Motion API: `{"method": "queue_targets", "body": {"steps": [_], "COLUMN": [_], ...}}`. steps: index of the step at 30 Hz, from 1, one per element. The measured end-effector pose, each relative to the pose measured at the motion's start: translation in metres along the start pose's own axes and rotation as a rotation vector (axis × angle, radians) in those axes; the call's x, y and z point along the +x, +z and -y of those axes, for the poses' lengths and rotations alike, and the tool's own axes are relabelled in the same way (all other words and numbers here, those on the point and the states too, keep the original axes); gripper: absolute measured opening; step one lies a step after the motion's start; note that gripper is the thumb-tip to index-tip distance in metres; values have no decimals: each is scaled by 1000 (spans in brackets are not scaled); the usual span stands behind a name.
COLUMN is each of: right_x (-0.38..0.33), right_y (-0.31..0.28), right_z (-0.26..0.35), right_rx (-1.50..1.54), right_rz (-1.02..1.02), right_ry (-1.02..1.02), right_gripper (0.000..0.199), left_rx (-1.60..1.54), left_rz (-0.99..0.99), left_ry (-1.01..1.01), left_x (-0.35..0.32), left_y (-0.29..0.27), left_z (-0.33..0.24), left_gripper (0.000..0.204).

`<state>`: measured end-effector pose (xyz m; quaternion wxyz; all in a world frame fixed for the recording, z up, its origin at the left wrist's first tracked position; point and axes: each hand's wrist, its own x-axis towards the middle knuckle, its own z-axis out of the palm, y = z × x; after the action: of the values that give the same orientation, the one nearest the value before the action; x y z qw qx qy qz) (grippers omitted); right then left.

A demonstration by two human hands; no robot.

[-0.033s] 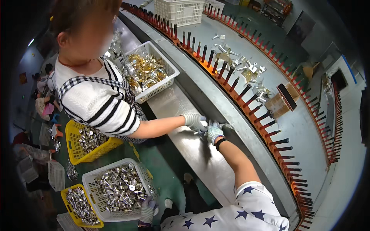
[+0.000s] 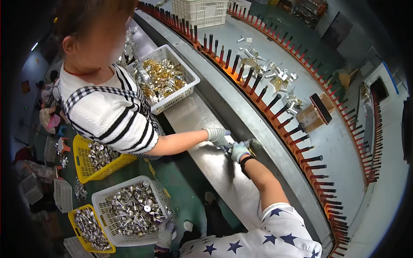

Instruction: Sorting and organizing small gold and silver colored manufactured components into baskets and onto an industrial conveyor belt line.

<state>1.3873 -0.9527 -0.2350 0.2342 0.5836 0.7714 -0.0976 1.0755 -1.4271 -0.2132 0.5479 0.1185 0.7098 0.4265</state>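
Note:
My right hand (image 2: 240, 151), gloved in pale knit, is over the metal trough (image 2: 215, 165) with its fingers bent downward. Shiny metal (image 2: 254, 147) shows beside its fingers, too blurred to name. A co-worker's gloved hand (image 2: 217, 135) is right beside it, nearly touching. My left hand (image 2: 165, 234), in a grey-purple glove, is low at the right edge of a white basket (image 2: 101, 210) of silver metal parts (image 2: 133, 208). Its fingers look curled, with a small pale round piece (image 2: 174, 235) at its side; whether it grips that piece is hidden.
A co-worker (image 2: 107, 112) stands to the left, arm across the trough. A white basket (image 2: 194, 84) of gold and silver parts rests on the trough. Yellow baskets (image 2: 81, 172) stand on the floor. Red-and-black pegs (image 2: 275, 101) line the curved conveyor, where loose parts (image 2: 279, 81) and a brown tape roll (image 2: 310, 118) lie.
My right hand has shifted slightly, and more shiny metal shows beside its fingers. The co-worker's arm moved a little. My left hand stays near the basket.

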Motion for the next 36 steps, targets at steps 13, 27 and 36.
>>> {"method": "queue_targets", "body": {"steps": [13, 27, 36], "right_x": [-16, 55, 112], "right_y": [-10, -108, -28], "right_z": [5, 13, 86], "right_rx": [719, 760, 505], "right_rz": [-22, -299, -202], "right_ry": [226, 88, 489], "right_gripper": [65, 52, 67], "left_rx": [-94, -93, -107], "left_rz": [56, 25, -188], "left_ry": [-64, 97, -54], "left_x": [29, 113, 150], "left_y": [30, -58, -180], "left_z": [-68, -198, -138], "left_gripper": [51, 45, 42]}}
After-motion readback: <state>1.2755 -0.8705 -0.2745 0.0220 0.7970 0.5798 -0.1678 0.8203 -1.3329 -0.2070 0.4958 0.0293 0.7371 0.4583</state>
